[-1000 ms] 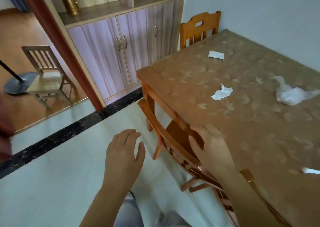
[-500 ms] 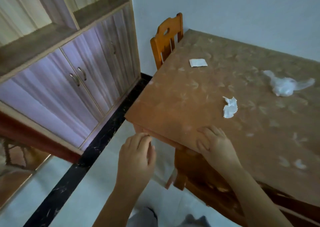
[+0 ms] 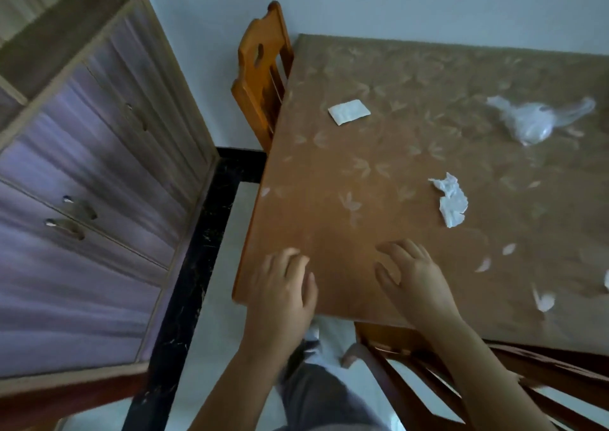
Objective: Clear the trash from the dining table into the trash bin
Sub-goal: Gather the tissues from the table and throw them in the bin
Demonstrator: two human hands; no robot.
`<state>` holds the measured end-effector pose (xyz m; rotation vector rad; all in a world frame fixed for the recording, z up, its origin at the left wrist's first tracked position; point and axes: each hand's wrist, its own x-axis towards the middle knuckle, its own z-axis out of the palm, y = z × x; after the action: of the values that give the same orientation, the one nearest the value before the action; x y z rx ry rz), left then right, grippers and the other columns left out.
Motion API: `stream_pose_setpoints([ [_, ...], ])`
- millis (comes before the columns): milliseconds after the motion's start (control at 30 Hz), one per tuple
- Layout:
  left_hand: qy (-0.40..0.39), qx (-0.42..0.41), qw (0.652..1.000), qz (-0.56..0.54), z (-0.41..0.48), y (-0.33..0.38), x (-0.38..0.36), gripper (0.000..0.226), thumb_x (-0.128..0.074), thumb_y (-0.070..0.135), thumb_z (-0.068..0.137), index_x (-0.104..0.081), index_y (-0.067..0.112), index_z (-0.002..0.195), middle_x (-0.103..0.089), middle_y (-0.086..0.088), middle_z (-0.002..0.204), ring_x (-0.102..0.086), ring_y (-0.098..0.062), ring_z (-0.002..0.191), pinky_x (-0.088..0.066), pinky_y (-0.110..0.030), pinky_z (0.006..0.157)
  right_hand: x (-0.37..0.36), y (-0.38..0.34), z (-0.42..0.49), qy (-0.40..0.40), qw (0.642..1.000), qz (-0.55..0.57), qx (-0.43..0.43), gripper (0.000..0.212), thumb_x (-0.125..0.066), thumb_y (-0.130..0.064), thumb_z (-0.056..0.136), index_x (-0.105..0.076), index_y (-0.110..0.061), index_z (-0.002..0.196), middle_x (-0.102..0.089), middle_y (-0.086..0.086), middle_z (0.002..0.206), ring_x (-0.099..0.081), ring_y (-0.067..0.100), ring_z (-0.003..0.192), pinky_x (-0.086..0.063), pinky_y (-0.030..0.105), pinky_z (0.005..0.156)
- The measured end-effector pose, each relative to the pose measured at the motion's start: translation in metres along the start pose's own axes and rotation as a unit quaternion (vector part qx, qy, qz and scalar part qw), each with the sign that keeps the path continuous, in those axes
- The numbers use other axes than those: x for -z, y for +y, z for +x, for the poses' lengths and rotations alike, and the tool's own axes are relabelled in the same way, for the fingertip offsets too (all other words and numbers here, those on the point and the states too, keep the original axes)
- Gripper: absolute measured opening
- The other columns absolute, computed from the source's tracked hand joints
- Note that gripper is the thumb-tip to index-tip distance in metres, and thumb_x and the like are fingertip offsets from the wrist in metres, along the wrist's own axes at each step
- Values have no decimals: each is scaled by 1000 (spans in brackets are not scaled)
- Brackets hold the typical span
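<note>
The dining table (image 3: pixel 329 239) has a brown leaf-patterned top. On it lie a crumpled white tissue (image 3: pixel 451 203), a flat white paper packet (image 3: pixel 349 111) near the far left edge, and a crumpled clear plastic bag (image 3: pixel 534 121) at the far right. A white scrap (image 3: pixel 606 280) shows at the right border. My left hand (image 3: pixel 283 295) hovers over the table's near left corner, fingers apart, holding nothing. My right hand (image 3: pixel 412 275) is over the near edge, fingers spread and empty, below the tissue. No trash bin is in view.
An orange wooden chair (image 3: pixel 260 78) stands at the table's left side by the wall. Another chair (image 3: pixel 461 374) is tucked under the near edge beneath my right arm. A cabinet with purple doors (image 3: pixel 92 200) fills the left. A black floor strip (image 3: pixel 197 266) runs between.
The view has swung right and closer to the table. Both hands have moved forward from beside the near edge to above the tabletop; the trash has not moved.
</note>
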<state>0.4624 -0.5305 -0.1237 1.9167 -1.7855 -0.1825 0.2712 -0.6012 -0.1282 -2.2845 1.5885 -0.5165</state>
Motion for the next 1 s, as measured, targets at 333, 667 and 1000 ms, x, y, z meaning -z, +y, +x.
stream_pose_setpoints([
  [333,-157,-145,977,18,133,-1,-34,30,-42,28,83,-65,12,96,-64,-3,101,-61,-20,94,-51,-33,77,-4,83,71,109,963,15,-245,26,-66,-5,75,-63,-5,101,-63,16,99,-55,38,91,-47,41,67],
  [667,-191,-210,959,-15,206,10,-74,35,-39,30,83,-64,11,98,-63,-3,102,-60,-20,95,-48,-31,82,-23,157,123,129,901,46,-412,30,-56,-20,84,-56,-14,113,-55,11,109,-47,30,103,-41,37,74],
  [1000,-203,-188,961,-17,207,-11,-71,33,-41,31,82,-66,13,95,-64,0,100,-59,-16,92,-48,-29,78,-50,150,122,129,893,49,-429,15,-60,-19,85,-65,-10,95,-54,14,99,-44,33,101,-43,37,66],
])
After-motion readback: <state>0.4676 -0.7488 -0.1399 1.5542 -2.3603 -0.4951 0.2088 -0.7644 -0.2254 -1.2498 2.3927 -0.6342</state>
